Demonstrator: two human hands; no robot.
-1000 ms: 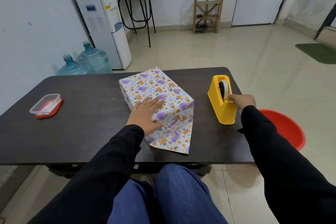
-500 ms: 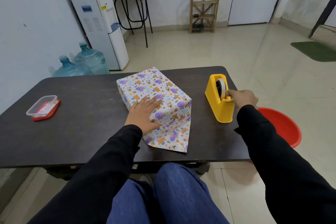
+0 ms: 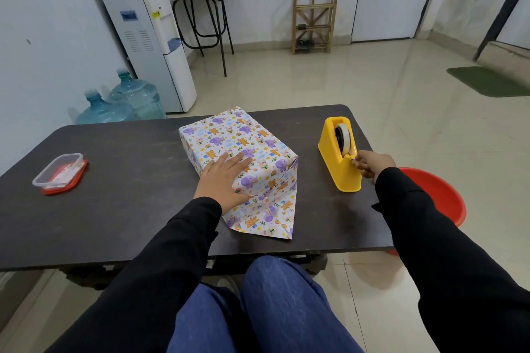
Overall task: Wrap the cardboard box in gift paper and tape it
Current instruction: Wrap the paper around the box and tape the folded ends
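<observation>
The box (image 3: 243,140), covered in white gift paper with purple and orange animal prints, stands mid-table. A loose triangular paper flap (image 3: 266,215) lies flat on the table at its near end. My left hand (image 3: 222,179) presses flat on the box's near top edge, fingers straight. A yellow tape dispenser (image 3: 339,157) with a white roll stands to the right. My right hand (image 3: 370,166) is at the dispenser's cutter end, fingers pinching the tape end there; the tape itself is barely visible.
The dark table (image 3: 123,180) carries a clear plastic container on a red lid (image 3: 60,173) at the left. A red basin (image 3: 433,195) sits on the floor past the table's right edge. Water bottles and a dispenser stand behind at the left.
My right hand has shifted slightly nearer along the dispenser, from beside the roll to the cutter end. The left hand and the box stay where they were.
</observation>
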